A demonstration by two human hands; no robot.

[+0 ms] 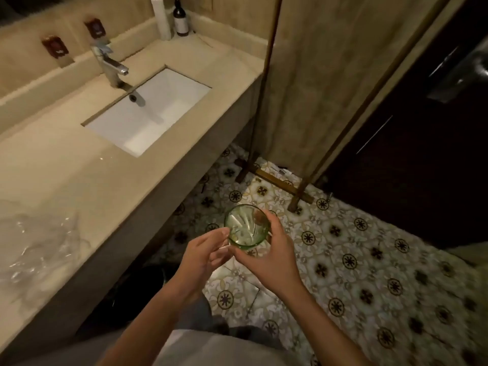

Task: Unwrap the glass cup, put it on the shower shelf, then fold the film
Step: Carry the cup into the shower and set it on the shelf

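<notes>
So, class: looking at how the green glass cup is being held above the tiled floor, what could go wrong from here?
1. The glass cup is held over the hard tiled floor, not the counter; a slip would likely break it.
2. The right hand grips it while the left hand only meets its side, so the hold may be weak.
3. The crumpled film lies near the counter's edge and could slide off.
</notes>
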